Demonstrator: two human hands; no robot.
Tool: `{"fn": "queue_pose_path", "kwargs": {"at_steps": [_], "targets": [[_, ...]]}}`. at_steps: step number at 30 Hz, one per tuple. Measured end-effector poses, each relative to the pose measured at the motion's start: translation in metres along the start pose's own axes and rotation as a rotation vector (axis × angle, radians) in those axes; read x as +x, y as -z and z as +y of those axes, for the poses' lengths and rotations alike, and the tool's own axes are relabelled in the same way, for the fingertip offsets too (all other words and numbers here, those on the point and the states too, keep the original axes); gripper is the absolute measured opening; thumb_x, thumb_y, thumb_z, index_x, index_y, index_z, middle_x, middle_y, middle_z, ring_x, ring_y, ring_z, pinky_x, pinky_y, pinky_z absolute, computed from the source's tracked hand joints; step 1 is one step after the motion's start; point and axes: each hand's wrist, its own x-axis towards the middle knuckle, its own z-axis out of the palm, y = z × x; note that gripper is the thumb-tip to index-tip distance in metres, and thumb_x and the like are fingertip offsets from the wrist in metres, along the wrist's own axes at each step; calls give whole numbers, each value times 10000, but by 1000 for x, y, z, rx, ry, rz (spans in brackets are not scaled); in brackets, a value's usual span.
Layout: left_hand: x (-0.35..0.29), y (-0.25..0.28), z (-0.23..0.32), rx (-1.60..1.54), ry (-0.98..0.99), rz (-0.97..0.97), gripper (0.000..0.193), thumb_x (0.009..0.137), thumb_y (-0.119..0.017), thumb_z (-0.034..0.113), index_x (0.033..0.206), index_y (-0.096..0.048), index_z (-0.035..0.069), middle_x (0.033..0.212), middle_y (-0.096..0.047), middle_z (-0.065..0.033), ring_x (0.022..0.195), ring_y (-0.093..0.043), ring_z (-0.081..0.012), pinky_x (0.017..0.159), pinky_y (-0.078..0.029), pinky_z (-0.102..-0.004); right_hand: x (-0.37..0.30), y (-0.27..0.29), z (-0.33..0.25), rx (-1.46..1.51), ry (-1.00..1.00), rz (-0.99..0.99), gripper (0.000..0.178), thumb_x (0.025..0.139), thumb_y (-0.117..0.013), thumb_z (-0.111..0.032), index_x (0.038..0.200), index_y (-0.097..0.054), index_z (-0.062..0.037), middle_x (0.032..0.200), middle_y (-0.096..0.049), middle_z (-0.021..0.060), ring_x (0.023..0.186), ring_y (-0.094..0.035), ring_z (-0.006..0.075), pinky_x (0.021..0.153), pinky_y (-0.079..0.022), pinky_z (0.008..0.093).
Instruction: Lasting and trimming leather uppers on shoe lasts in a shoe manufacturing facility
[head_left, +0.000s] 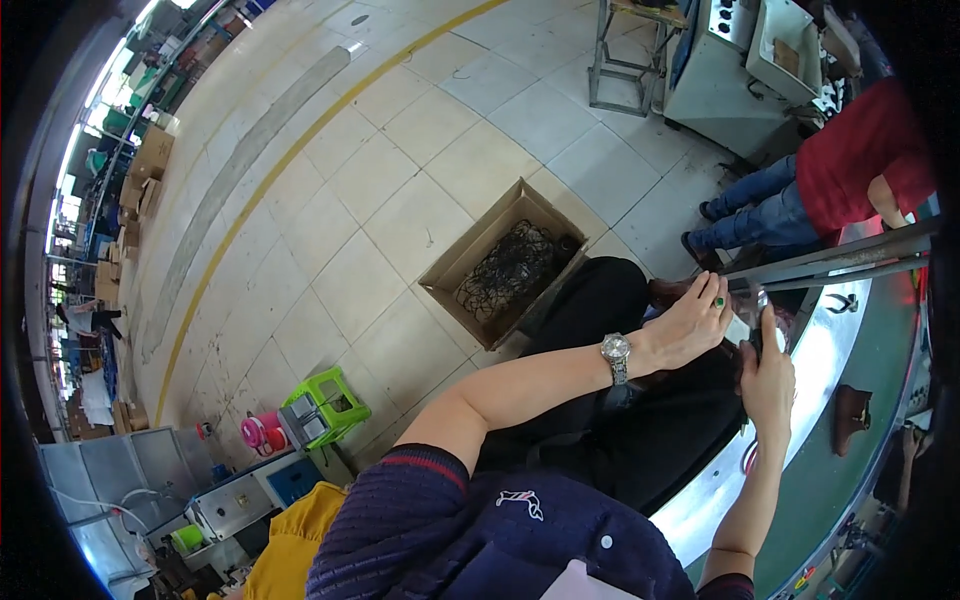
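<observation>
My left hand (688, 325), with a wristwatch and a green-stoned ring, reaches over my lap. Its fingers are closed together at the edge of a brown leather piece (665, 292), partly hidden; I cannot make out what they grip. Beside it, my right hand (768, 385) is closed around a small tool with a shiny metal end (762, 300), its index finger stretched along it. The tool's exact kind is unclear. Both hands work close together at the bench edge.
The metal bench edge (690, 515) and green belt (800, 545) run along my right, carrying a brown ankle boot (852, 418) and pliers (843, 303). A cardboard box (455, 270) with dark tangled strands stands on the floor. A person in red (865, 160) stands ahead right.
</observation>
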Motion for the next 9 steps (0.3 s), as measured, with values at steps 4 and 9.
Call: {"fn": "queue_pose_path", "kwargs": {"at_steps": [4,9], "targets": [[6,0,-1,-232,61,81,314,804,-557,116,1031,-547,-100,1126,-589,-310,1097,-567,-389,1029,-406,-445,-3,-21,-6,99,29,308,617,947,-512,-77,1494,-229,-119,766,-637,280,673,-634,454,598,-469,500],[6,-28,10,-292,57,-77,390,835,-535,136,1155,-500,-84,1151,-577,-275,1126,-547,-358,1077,-341,-456,8,12,-35,99,-40,-126,599,929,-528,-74,1471,-278,-128,870,-674,263,821,-673,401,707,-508,518]]}}
